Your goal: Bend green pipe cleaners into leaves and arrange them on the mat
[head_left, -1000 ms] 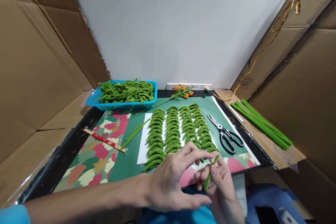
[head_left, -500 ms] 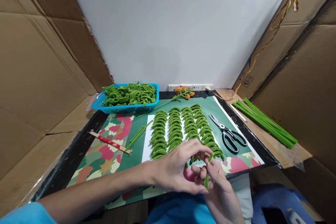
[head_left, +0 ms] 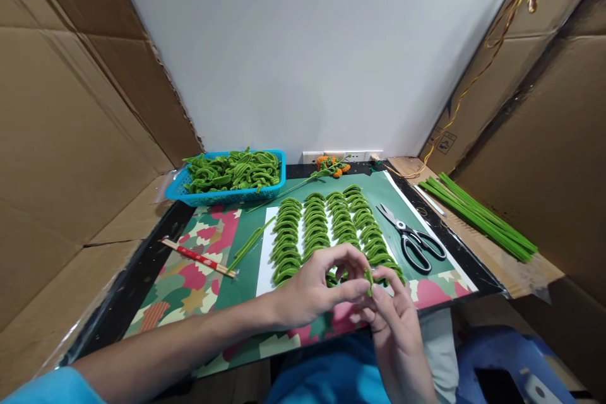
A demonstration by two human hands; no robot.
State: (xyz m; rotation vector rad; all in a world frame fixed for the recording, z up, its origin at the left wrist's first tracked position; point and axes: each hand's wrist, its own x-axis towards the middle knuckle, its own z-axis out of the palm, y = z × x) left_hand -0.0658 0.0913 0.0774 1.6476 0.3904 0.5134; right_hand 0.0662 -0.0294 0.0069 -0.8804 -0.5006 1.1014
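Between my two hands is a short green pipe cleaner (head_left: 368,282), bent and partly hidden by the fingers. My left hand (head_left: 322,284) pinches it from the left with thumb and fingertips. From the right, my right hand (head_left: 392,315) grips the same piece between thumb and forefinger. Just beyond the hands, curved green pipe cleaner pieces (head_left: 315,221) lie in several neat columns on a white sheet (head_left: 266,259). The near ends of some columns are covered by my hands.
A blue basket (head_left: 227,197) heaped with green pieces stands at the back left. Scissors (head_left: 411,237) lie right of the columns, chopsticks (head_left: 197,257) to the left. Straight green stems (head_left: 478,218) rest at far right. An orange flower sprig (head_left: 334,167) lies at the back.
Both hands have drawn closer together and risen slightly. The pipe cleaner, upright and longer in view before, now shows as a short bent bit with both hands' fingertips on it.
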